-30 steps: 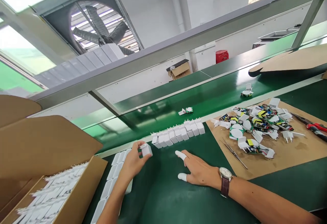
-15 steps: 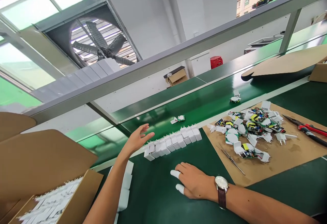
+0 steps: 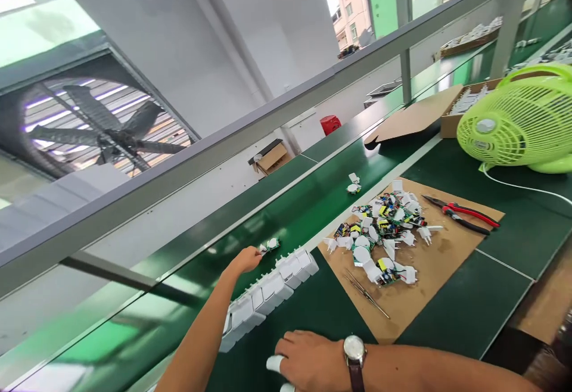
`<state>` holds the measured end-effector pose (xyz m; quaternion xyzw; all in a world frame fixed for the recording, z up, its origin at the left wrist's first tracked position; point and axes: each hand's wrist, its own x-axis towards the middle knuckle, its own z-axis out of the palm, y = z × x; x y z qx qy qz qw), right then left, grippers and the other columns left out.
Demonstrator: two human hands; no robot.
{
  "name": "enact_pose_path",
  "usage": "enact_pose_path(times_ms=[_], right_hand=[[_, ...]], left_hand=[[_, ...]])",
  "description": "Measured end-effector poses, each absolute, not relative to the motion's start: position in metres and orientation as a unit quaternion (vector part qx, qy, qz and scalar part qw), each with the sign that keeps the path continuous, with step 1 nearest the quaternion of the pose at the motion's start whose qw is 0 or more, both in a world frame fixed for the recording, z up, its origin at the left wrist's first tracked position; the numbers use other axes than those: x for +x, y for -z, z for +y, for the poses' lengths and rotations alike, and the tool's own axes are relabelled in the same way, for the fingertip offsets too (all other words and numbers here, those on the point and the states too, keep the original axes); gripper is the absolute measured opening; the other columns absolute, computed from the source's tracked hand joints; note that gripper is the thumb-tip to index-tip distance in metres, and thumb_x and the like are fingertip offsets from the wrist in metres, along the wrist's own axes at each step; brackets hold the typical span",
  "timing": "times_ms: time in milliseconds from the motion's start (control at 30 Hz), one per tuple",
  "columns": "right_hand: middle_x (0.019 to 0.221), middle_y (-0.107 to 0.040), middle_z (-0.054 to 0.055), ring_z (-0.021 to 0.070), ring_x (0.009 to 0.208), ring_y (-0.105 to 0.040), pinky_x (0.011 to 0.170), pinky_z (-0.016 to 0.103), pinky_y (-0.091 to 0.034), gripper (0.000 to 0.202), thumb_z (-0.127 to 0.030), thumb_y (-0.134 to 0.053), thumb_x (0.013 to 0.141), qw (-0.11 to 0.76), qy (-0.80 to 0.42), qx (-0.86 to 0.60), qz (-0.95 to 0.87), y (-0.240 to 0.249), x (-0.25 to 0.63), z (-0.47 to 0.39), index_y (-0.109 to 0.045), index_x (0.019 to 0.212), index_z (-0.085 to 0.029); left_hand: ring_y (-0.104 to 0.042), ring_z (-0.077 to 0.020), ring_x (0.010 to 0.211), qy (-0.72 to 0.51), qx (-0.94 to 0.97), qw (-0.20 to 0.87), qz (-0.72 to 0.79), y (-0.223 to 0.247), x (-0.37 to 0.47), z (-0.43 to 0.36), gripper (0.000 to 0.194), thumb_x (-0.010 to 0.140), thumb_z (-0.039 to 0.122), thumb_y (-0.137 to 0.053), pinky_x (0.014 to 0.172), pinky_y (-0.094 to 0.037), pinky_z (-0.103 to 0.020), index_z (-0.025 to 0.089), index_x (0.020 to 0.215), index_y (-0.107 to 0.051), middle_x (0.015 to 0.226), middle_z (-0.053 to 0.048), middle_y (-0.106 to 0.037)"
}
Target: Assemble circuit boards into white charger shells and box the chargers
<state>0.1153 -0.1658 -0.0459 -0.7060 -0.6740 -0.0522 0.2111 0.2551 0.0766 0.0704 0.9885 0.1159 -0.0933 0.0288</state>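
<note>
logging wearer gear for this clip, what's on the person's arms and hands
Both forearms are bare, with no sleeves in view. The right hand has white finger cots on two fingertips, and its wrist carries a wristwatch with a round silver case, pale dial and dark brown strap. The left hand wears nothing visible.

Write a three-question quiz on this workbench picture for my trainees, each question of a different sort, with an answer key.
1. True or false: the left hand reaches to a small part on the belt beyond the row of white casings.
2. What lies on the cardboard sheet right of the pile of parts? A) a hammer B) red-handled pliers C) a tape roll
3. Fill in: the right hand rests on the green ____, a watch on its wrist.

Key: 1 true; 2 B; 3 mat.
</note>
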Motion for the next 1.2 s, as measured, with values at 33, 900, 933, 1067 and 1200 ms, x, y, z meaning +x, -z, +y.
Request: enact_pose_path(times_ms=[33, 900, 933, 1067, 1200], right_hand=[[0.103, -0.068, 0.011, 0.0234, 0.090, -0.060, 0.074, 0.033, -0.048, 0.030, -0.041, -0.066, 0.095, 0.210, 0.052, -0.703, -0.677, 0.045, 0.117, -0.166, -0.070, 0.099, -0.012], [0.105, -0.065, 0.007, 0.0179, 0.077, -0.062, 0.073, 0.035, -0.056, 0.031, -0.029, -0.046, 0.099, 0.506, -0.090, -0.715, -0.473, 0.037, 0.145, -0.176, -0.063, 0.123, -0.021], [0.104, -0.065, 0.007, 0.0177, 0.076, -0.062, 0.072, 0.034, -0.057, 0.031, -0.032, -0.046, 0.100, 0.509, -0.093, -0.713, -0.473, 0.037, 0.146, -0.176, -0.063, 0.123, -0.021], [0.099, -0.065, 0.006, 0.0177, 0.073, -0.062, 0.065, 0.033, -0.059, 0.036, -0.046, -0.047, 0.102, 0.503, -0.119, -0.723, -0.458, 0.035, 0.145, -0.178, -0.064, 0.123, -0.022], [0.117, -0.066, 0.009, 0.0224, 0.093, -0.068, 0.075, 0.036, -0.062, 0.044, -0.050, -0.052, 0.101, 0.457, -0.109, -0.731, -0.494, 0.032, 0.137, -0.181, -0.059, 0.136, -0.025]], left_hand=[[-0.070, -0.0198, 0.091, 0.079, 0.989, 0.031, 0.122, -0.072, 0.255, 0.077, 0.026, 0.097, 0.038, -0.068, 0.084, -0.060, -0.040, 0.013, 0.105, -0.069, 0.103, -0.005, -0.072], [-0.069, -0.0210, 0.114, -0.126, 0.954, 0.256, -0.094, -0.067, -0.021, -0.023, 0.027, 0.100, 0.028, -0.061, 0.099, -0.059, -0.035, 0.025, 0.127, -0.065, 0.123, -0.010, -0.072], [-0.068, -0.0213, 0.118, -0.140, 0.955, 0.246, -0.087, -0.073, -0.028, -0.018, 0.030, 0.099, 0.029, -0.063, 0.101, -0.058, -0.035, 0.025, 0.129, -0.064, 0.127, -0.010, -0.071], [-0.071, -0.0208, 0.106, -0.260, 0.945, 0.192, 0.043, -0.108, -0.067, 0.030, 0.025, 0.099, 0.033, -0.063, 0.095, -0.060, -0.036, 0.025, 0.122, -0.067, 0.119, -0.008, -0.074], [-0.071, -0.0229, 0.096, -0.303, 0.922, 0.123, 0.206, -0.125, -0.127, 0.082, 0.031, 0.096, 0.050, -0.063, 0.087, -0.061, -0.037, 0.024, 0.113, -0.069, 0.114, -0.008, -0.074]])
